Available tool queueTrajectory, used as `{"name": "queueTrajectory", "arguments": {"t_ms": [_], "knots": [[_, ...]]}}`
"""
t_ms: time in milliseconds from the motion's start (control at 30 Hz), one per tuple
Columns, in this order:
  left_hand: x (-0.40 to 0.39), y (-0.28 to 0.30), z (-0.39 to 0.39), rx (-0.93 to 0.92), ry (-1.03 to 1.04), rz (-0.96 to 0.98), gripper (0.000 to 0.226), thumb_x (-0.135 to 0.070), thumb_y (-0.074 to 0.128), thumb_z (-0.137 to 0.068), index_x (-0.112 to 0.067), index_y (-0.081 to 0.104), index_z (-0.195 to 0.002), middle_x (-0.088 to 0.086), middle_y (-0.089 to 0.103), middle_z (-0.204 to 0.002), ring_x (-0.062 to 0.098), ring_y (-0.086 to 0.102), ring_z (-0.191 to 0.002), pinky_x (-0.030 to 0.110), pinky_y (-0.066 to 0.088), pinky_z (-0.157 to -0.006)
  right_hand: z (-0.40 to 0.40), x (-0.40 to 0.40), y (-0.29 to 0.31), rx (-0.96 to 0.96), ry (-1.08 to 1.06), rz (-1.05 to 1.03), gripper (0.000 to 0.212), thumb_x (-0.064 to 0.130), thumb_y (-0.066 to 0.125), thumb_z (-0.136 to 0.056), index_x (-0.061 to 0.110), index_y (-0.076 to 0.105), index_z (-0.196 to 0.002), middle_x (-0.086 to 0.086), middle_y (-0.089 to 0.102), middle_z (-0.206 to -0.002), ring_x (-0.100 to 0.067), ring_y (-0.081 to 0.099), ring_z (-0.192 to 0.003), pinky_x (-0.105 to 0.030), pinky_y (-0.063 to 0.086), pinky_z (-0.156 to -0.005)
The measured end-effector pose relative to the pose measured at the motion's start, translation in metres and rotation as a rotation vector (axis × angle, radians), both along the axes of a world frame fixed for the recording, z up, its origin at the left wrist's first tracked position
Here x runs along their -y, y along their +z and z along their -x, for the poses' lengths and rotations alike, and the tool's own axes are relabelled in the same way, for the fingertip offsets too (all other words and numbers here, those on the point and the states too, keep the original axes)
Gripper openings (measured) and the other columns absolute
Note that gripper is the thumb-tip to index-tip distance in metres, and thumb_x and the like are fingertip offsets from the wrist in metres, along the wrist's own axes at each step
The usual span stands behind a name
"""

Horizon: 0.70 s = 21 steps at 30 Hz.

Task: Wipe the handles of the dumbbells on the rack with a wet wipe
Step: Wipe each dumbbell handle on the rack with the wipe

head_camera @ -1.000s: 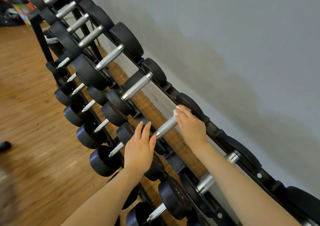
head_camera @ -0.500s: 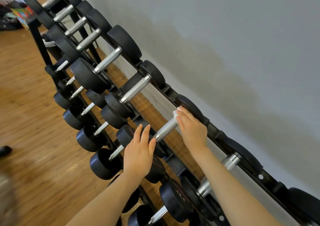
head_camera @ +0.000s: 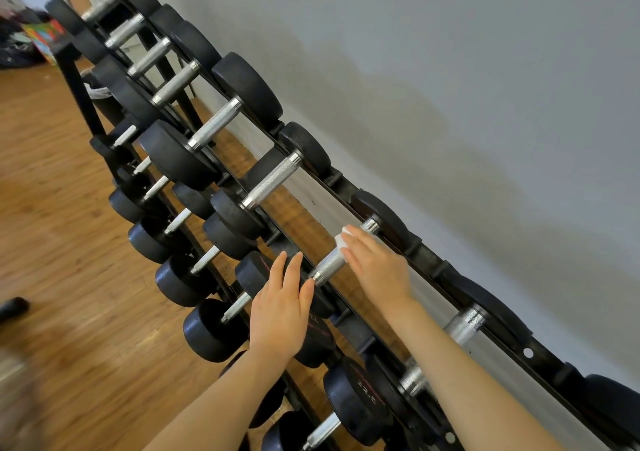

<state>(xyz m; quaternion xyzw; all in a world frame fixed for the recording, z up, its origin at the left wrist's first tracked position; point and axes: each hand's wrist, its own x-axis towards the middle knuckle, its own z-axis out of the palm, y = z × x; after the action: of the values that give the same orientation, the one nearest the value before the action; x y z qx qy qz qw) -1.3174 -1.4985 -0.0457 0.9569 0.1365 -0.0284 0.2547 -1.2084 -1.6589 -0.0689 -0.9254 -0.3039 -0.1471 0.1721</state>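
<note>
A black tiered rack (head_camera: 426,263) runs along the grey wall and carries several black dumbbells with knurled silver handles. My right hand (head_camera: 377,270) lies over the handle (head_camera: 329,265) of one top-row dumbbell, holding a white wet wipe (head_camera: 341,241) against it; only a bit of the wipe shows past my fingertips. My left hand (head_camera: 280,312) rests flat with straight fingers on that dumbbell's near black head (head_camera: 320,307), which it mostly covers. Its far head (head_camera: 381,215) sits by the wall.
More dumbbells fill the top row toward the far end, such as a thick handle (head_camera: 272,180), and lower tiers hold smaller ones (head_camera: 207,329). Wooden floor (head_camera: 69,242) spreads to the left. Coloured clutter (head_camera: 38,38) lies at the far left; a dark shoe (head_camera: 12,307) is at the left edge.
My right hand with the wipe has slid a little down the handle, away from the far head. My left hand stays on the near head.
</note>
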Motion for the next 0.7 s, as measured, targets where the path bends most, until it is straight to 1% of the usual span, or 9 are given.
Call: {"name": "queueTrajectory", "arguments": {"t_ms": [100, 167, 267, 333, 433, 500, 567, 633, 700], "knots": [[0.000, -0.001, 0.000, 0.003, 0.011, 0.000, 0.062, -0.050, 0.018, -0.098, -0.026, 0.020, -0.156, -0.001, 0.014, -0.164, 0.021, 0.044, -0.136, 0.036, 0.042, -0.106, -0.009, 0.003, 0.006, -0.016, -0.139, -0.064, 0.033, 0.022, 0.065, -0.090, 0.009, 0.065, -0.121, -0.006, 0.062, -0.128, -0.018, 0.070, -0.087, -0.024, 0.056, -0.057], [0.000, -0.001, 0.000, -0.003, 0.010, -0.002, 0.067, -0.053, 0.012, -0.095, -0.026, 0.021, -0.156, -0.001, 0.014, -0.164, 0.022, 0.044, -0.135, 0.038, 0.043, -0.106, -0.007, 0.000, 0.004, 0.007, -0.073, -0.037, 0.037, 0.015, 0.073, -0.085, 0.006, 0.064, -0.120, -0.009, 0.062, -0.127, -0.021, 0.070, -0.093, -0.027, 0.060, -0.061], [0.000, 0.000, 0.000, -0.006, 0.007, 0.004, 0.075, -0.059, 0.005, -0.090, -0.026, 0.021, -0.155, -0.001, 0.014, -0.164, 0.022, 0.043, -0.136, 0.038, 0.043, -0.107, -0.003, 0.002, 0.003, 0.029, 0.080, 0.090, 0.042, 0.018, 0.077, -0.081, 0.007, 0.064, -0.120, -0.008, 0.062, -0.125, -0.015, 0.070, -0.079, -0.018, 0.053, -0.055], [0.000, -0.002, -0.001, 0.003, 0.012, -0.010, 0.069, -0.055, 0.010, -0.094, -0.026, 0.021, -0.155, -0.001, 0.014, -0.164, 0.021, 0.038, -0.140, 0.037, 0.039, -0.110, -0.010, 0.007, 0.006, 0.008, 0.035, 0.086, 0.039, 0.023, 0.073, -0.085, 0.008, 0.064, -0.121, -0.006, 0.062, -0.126, -0.015, 0.070, -0.078, -0.019, 0.054, -0.053], [0.000, -0.003, -0.001, 0.005, 0.006, -0.067, 0.071, -0.055, 0.006, -0.093, -0.025, 0.021, -0.156, 0.001, 0.017, -0.164, 0.022, 0.024, -0.148, 0.039, 0.027, -0.117, -0.012, 0.007, 0.001, -0.018, -0.034, 0.039, 0.042, 0.020, 0.067, -0.087, 0.007, 0.060, -0.127, -0.008, 0.058, -0.135, -0.019, 0.069, -0.096, -0.028, 0.060, -0.065], [0.000, -0.004, 0.000, 0.021, 0.000, -0.093, 0.075, -0.058, 0.002, -0.093, -0.023, 0.025, -0.155, 0.003, 0.020, -0.163, 0.023, 0.017, -0.151, 0.040, 0.020, -0.120, -0.002, 0.004, -0.004, -0.018, 0.035, 0.062, 0.042, 0.020, 0.054, -0.092, 0.007, 0.056, -0.132, -0.007, 0.053, -0.141, -0.019, 0.066, -0.107, -0.025, 0.059, -0.074], [-0.002, -0.005, 0.000, 0.058, -0.009, -0.097, 0.070, -0.056, 0.009, -0.098, -0.020, 0.030, -0.154, 0.005, 0.022, -0.163, 0.024, 0.014, -0.151, 0.040, 0.017, -0.120, 0.008, 0.003, -0.008, 0.000, 0.049, 0.000, 0.040, 0.022, 0.054, -0.093, 0.007, 0.059, -0.129, -0.008, 0.057, -0.137, -0.019, 0.068, -0.102, -0.023, 0.059, -0.069], [-0.006, -0.005, -0.003, 0.069, -0.043, -0.080, 0.063, -0.050, 0.020, -0.099, -0.018, 0.032, -0.153, 0.001, 0.020, -0.163, 0.019, 0.012, -0.152, 0.033, 0.011, -0.119, 0.011, 0.002, -0.005, -0.039, -0.011, -0.061, 0.037, 0.025, 0.055, -0.094, 0.007, 0.061, -0.126, -0.010, 0.057, -0.135, -0.021, 0.068, -0.101, -0.024, 0.059, -0.067], [-0.009, -0.006, -0.008, 0.090, -0.089, -0.067, 0.056, -0.043, 0.031, -0.102, -0.017, 0.036, -0.152, -0.001, 0.023, -0.162, 0.016, 0.016, -0.150, 0.029, 0.009, -0.117, 0.012, -0.002, -0.003, -0.030, -0.076, -0.075, 0.039, 0.031, 0.047, -0.097, 0.010, 0.058, -0.128, -0.012, 0.053, -0.134, -0.022, 0.064, -0.102, -0.027, 0.059, -0.068]]}}
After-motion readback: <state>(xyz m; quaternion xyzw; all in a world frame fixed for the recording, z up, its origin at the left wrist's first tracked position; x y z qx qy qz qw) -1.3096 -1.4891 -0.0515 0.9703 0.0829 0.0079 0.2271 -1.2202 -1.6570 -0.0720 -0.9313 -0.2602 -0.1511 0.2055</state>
